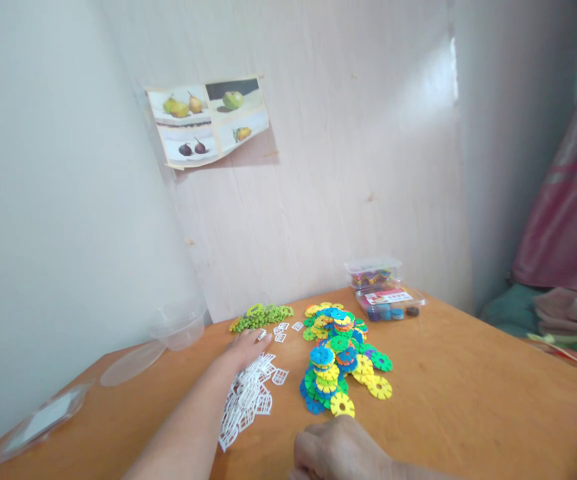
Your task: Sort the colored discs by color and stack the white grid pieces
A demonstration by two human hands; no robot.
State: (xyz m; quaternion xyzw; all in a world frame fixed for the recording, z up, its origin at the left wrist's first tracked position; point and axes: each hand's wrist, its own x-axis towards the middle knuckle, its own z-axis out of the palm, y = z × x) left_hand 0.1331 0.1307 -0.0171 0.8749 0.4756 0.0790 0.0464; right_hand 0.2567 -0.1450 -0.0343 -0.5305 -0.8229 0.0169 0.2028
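Where a pale wood-grain wall panel [318,200] comes down at the back, an orange-brown wooden table [468,393] fills the lower view. Central on it lies a long heap of multicoloured slotted plastic discs [339,343]. To its left, separated by bare tabletop, is a smaller heap of white plastic lattice pieces [248,393]; its long axis runs away from the wearer, leaning slightly right, with the left forearm alongside its left flank. The left hand [248,348], palm down, is at the far end of this heap, fingers extended towards the right. The right hand [341,450] is curled just short of the near end of the discs; its fingertips are hidden, so whether it holds anything cannot be determined. Beyond the left hand sits a low heap of yellow-green plastic pieces [263,317]. Smallest are the loose white lattice pieces [280,338], just right of the left fingers; the left hand is clearly the nearer. One white piece [262,336] shows at those fingers; grip and finger opening cannot be confirmed.
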